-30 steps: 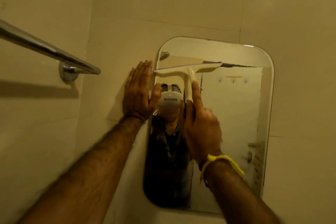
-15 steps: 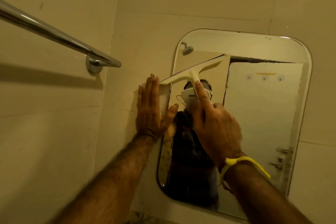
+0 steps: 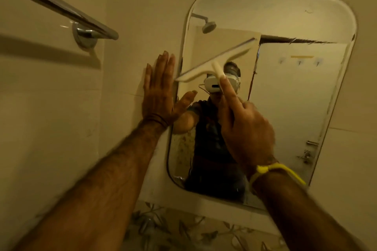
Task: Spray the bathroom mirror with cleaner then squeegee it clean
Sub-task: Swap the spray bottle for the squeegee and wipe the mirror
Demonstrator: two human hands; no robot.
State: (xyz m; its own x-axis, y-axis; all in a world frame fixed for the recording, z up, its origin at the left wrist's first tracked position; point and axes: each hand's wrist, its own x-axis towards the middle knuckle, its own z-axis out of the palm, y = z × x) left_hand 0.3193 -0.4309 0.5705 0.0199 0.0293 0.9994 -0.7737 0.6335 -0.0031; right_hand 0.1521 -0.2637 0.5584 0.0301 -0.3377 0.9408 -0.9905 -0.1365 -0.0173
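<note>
A rounded-corner mirror [image 3: 295, 96] hangs on the tiled wall. My right hand [image 3: 244, 128] grips the handle of a white squeegee [image 3: 214, 63], index finger stretched along the handle. Its blade lies tilted on the glass, left end low near the mirror's left edge, right end higher. My left hand [image 3: 161, 91] is flat on the wall beside the mirror's left edge, fingers together, thumb resting on the glass. A yellow band circles my right wrist. No spray bottle is in view.
A chrome towel bar [image 3: 61, 10] with its round mount juts from the left wall at upper left. A floral-patterned tile strip [image 3: 183, 230] runs below the mirror. The mirror reflects a shower head, a door and a person.
The squeegee blade has tilted from nearly level to steeply slanted and slid down the glass. The view has dropped lower. My left hand stays pressed beside the mirror.
</note>
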